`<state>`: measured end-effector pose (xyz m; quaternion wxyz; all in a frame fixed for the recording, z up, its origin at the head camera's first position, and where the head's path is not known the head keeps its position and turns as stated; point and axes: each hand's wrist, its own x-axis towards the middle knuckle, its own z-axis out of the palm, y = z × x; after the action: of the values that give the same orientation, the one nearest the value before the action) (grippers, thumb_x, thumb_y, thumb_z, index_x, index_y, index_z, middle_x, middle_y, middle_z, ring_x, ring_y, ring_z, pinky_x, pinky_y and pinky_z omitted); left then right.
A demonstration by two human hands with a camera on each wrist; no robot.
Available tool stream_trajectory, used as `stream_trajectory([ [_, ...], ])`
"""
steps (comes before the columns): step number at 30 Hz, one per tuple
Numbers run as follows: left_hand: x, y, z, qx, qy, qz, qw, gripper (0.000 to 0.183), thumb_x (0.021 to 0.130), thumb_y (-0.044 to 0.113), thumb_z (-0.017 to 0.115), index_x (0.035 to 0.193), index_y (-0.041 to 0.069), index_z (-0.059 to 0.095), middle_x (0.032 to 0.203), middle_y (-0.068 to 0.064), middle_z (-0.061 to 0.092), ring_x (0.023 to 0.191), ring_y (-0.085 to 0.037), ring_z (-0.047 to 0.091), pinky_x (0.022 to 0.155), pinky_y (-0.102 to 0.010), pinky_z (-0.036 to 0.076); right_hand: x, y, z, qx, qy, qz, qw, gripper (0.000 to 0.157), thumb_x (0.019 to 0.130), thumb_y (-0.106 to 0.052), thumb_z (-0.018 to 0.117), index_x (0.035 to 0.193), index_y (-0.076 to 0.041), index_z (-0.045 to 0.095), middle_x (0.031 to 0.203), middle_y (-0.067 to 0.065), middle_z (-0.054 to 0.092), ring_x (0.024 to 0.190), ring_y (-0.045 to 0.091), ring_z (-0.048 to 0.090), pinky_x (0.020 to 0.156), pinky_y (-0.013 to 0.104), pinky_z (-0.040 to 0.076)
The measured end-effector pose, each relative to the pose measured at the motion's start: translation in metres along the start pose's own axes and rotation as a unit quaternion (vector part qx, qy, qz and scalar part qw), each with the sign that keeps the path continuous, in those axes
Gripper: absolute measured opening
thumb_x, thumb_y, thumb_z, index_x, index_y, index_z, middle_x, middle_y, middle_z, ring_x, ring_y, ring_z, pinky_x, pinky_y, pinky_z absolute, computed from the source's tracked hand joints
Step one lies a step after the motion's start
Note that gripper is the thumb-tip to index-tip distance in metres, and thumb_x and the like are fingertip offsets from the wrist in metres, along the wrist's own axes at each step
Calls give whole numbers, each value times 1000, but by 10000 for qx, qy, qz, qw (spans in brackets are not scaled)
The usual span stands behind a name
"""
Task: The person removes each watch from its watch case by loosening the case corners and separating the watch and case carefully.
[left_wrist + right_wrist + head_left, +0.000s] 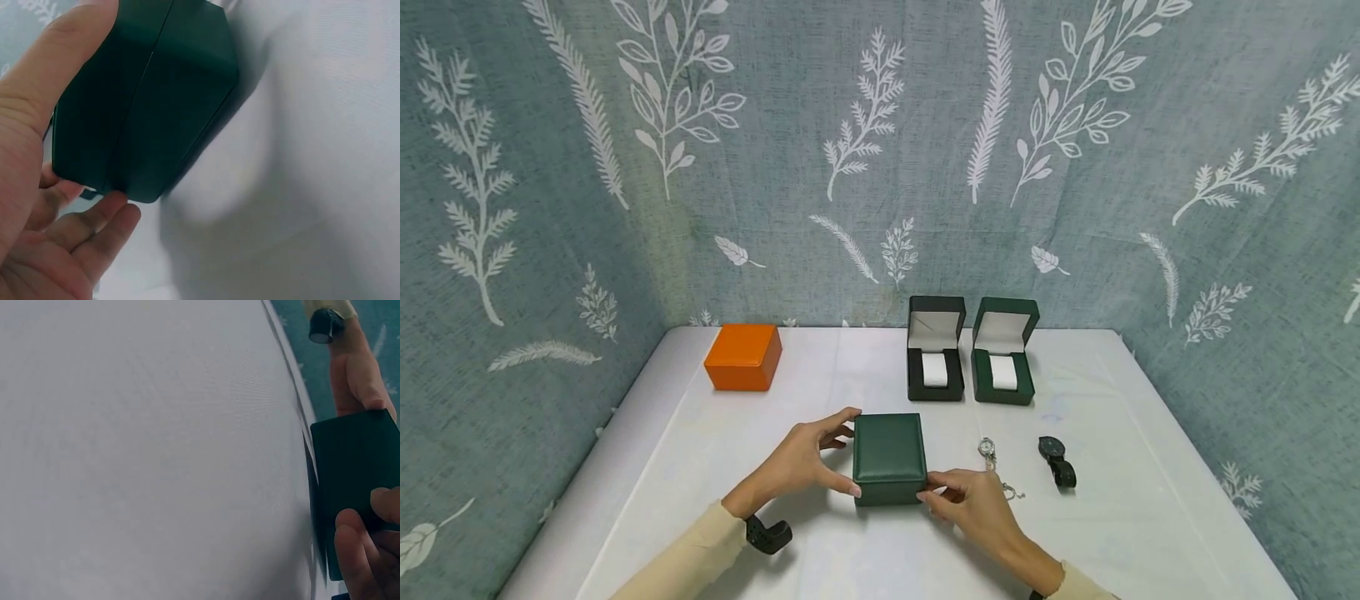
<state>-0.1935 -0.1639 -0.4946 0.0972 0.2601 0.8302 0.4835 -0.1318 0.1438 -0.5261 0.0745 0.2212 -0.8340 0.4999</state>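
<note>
A closed green watch box [890, 450] is at the middle of the white table, between both hands. My left hand [811, 457] holds its left side, the thumb near the front corner and the fingers toward the back. In the left wrist view the box [147, 94] shows the seam between lid and base, with the fingertips at its far edge. My right hand [973, 504] pinches the box at its front right corner. Thumb and fingers of that hand [375, 550] also show against the box [356, 462] in the right wrist view. A silver watch [987, 450] lies just behind the right hand.
An orange box [743, 358] stands closed at the back left. Two opened watch boxes, one black [936, 387] and one green [1003, 390], stand at the back right with white cushions inside. A black watch [1057, 461] lies on the right side of the table [1120, 533].
</note>
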Motion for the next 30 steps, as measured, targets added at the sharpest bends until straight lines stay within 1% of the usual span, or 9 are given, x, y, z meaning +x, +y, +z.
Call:
stream_trajectory([
  [4,-1,-4,4,-55,-23,79,10000,112,66,35,99,158,11,40,147,-10,56,120,-25,65,102,-35,49,-3,0,0,-120,35,-65,9999,24,88,-17,84,106,-1,80,90,3,78,66,0,69,55,23,56],
  [9,-3,-8,7,32,2,162,9999,112,65,36,99,158,13,41,142,-9,60,118,-23,66,101,-35,50,-6,1,0,-222,41,-64,9997,23,88,-18,84,104,-3,81,91,3,78,68,2,69,57,22,56],
  [14,-4,-7,8,70,-44,140,9999,113,65,37,99,159,15,39,145,-9,58,121,-24,64,104,-37,49,-8,3,1,-216,14,1,9998,23,88,-18,84,105,-3,81,91,3,78,68,1,69,58,22,56],
  [19,-5,-6,6,389,-60,169,9991,114,66,44,97,160,18,38,144,-3,58,121,-24,63,105,-43,48,-5,2,0,-211,-184,148,9995,22,89,-21,83,106,-8,80,91,-2,77,67,1,68,59,24,56],
  [22,-6,-6,4,627,-111,231,9977,114,69,48,95,161,19,35,150,0,53,118,-22,63,101,-44,49,-2,2,-4,-198,-352,286,9988,25,89,-26,83,109,-12,79,89,-5,75,67,1,66,60,25,56],
  [24,-7,-7,4,718,-192,221,9970,117,69,49,94,163,18,31,154,1,49,115,-20,62,97,-42,50,2,3,-10,-68,-467,316,9984,35,87,-28,84,117,-12,75,95,-2,75,67,4,67,61,26,56],
  [27,-9,-10,5,843,-300,167,9958,122,70,50,93,164,13,26,156,1,46,114,-18,60,93,-39,50,9,6,-18,250,-654,231,9973,58,84,-29,87,133,-10,65,112,9,72,75,12,69,68,28,58],
  [29,-8,-11,6,911,-343,134,9952,125,69,52,94,164,8,25,156,2,46,112,-18,58,93,-39,49,15,7,-22,409,-791,10,9960,74,82,-29,89,144,-9,55,129,15,65,88,20,71,75,31,59],
  [30,-8,-11,6,954,-356,132,9947,126,68,52,94,163,6,25,155,2,47,112,-18,58,92,-39,48,19,7,-24,432,-885,-100,9951,80,81,-30,89,148,-9,51,136,15,61,97,24,69,80,32,58],
])
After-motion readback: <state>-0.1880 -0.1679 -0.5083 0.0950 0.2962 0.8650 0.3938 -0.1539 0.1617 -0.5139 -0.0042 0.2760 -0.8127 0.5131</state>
